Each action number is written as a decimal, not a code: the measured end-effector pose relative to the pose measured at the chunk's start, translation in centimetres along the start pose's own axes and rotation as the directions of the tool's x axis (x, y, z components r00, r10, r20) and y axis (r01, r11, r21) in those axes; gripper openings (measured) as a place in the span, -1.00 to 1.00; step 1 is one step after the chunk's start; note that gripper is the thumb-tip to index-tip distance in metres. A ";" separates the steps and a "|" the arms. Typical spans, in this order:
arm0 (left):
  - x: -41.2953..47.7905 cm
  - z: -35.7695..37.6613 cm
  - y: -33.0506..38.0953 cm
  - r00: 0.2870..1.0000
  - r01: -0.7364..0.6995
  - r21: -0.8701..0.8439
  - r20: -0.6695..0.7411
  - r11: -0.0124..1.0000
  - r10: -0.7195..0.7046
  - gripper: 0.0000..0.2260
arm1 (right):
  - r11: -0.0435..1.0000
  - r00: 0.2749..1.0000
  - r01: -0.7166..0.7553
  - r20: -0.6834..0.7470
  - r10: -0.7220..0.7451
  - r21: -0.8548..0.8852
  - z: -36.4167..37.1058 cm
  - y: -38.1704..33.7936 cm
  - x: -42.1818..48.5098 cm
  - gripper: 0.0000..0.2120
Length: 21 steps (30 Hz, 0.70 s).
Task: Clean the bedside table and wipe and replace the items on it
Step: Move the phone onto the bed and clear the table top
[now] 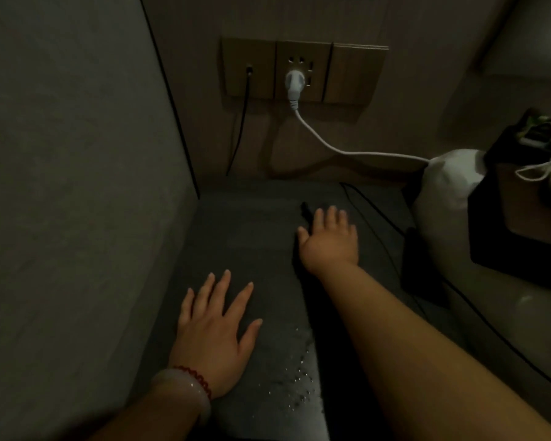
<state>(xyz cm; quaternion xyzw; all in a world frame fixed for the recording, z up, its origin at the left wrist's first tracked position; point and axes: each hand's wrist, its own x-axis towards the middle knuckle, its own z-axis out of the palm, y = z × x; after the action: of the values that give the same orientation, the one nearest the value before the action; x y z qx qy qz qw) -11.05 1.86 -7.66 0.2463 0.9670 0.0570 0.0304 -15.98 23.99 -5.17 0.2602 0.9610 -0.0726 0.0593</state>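
Both hands lie spread on the bedside table (255, 224): left hand (215, 332) flat at its near edge, right hand (330, 241) farther in, empty.

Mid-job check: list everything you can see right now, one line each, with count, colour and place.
bedside table: one, dark, centre, top bare except water droplets
water droplets: many, clear, table's near right edge
socket panel: one, tan, wall above table
white plug and cable: one, white, in socket, running right
black cable: one, black, hanging from panel's left
white bag: one, white, right of table
padded wall: one, grey, left
left hand: flat on table, bracelets on wrist
right hand: open, reaching toward table's back
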 end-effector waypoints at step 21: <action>0.1 1.5 -0.7 0.995 -0.064 -0.019 -0.083 0.998 0.062 -0.52 | 0.884 0.873 0.467 0.148 -0.465 0.029 0.1 -13.8 4.9 -0.37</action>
<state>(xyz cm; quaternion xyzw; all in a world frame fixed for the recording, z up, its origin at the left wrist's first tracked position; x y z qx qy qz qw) -11.38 1.41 -9.28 0.2736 0.9586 0.0784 -0.0085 -27.16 14.61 -4.49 0.0147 0.9883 -0.1006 0.1133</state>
